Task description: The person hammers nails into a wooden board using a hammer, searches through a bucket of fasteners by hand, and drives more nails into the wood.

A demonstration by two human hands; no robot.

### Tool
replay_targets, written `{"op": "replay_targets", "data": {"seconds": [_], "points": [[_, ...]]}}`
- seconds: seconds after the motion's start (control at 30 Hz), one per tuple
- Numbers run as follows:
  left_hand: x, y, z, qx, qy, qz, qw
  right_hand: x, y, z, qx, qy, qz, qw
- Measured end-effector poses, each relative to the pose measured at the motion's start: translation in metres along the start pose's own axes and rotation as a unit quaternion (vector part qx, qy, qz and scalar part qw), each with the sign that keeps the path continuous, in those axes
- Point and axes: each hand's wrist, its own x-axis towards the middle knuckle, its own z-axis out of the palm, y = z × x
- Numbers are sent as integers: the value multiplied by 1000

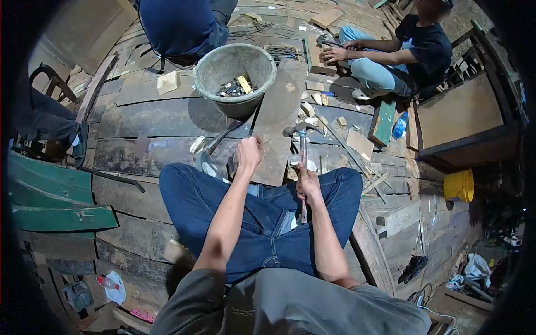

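Note:
My right hand (307, 184) is wrapped round the handle of a claw hammer (303, 146), which stands head-up between my knees. My left hand (249, 153) is closed above a flat brown board (282, 111); thin nail-like pieces seem to stick out from its fingers, too small to make out clearly. The board lies lengthwise on the floor in front of my crossed legs. Beyond my left hand sits a grey bucket (234, 75) with small dark pieces and a yellow block inside. A dark bar lies on the floor left of the board.
A person (421, 50) in dark clothes sits at the upper right, hands at a wooden block. Another person's back (176, 28) shows at the top, a third's legs at left. Wood scraps, green planks (61, 219), a yellow bucket (458, 185) and a cabinet (463, 120) surround me.

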Motion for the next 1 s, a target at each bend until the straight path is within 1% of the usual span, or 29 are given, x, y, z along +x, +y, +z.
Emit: {"op": "replay_targets", "data": {"seconds": [0.07,0.2,0.23,0.3,0.37,0.47,0.53,0.63,0.7,0.73,0.8,0.83,0.87,1.0], "points": [[-3,1,-2,-40,-8,-30,999,1,2,1,3,5,-1,1000],[-2,1,0,5,32,-24,999,-1,1,1,-10,12,-8,1000],[-1,-3,3,5,32,-9,999,0,2,0,-5,10,-7,1000],[1,-6,7,-2,32,-15,999,1,3,0,0,5,-14,1000],[0,-6,10,-15,19,-34,999,1,3,-1,7,3,-8,1000],[-4,0,2,-36,3,-36,999,3,5,0,3,1,-5,1000],[-6,0,1,-26,-3,-35,999,1,3,-2,11,-17,-16,1000],[-7,2,2,-25,-7,-24,999,0,-1,-3,15,-12,-10,1000],[-14,7,1,13,-6,-5,1000,-1,1,-3,13,-5,-22,1000],[-15,11,-1,32,-3,6,999,0,0,-3,14,-5,-10,1000],[-16,12,2,38,-20,-1,999,2,-1,-5,12,-5,14,1000],[-17,15,1,50,-27,2,998,1,1,-5,21,-11,-5,1000],[-18,17,0,60,-34,3,998,2,1,-5,23,-9,1,1000],[-21,17,2,88,-16,35,995,2,0,-4,15,0,14,1000]]}}
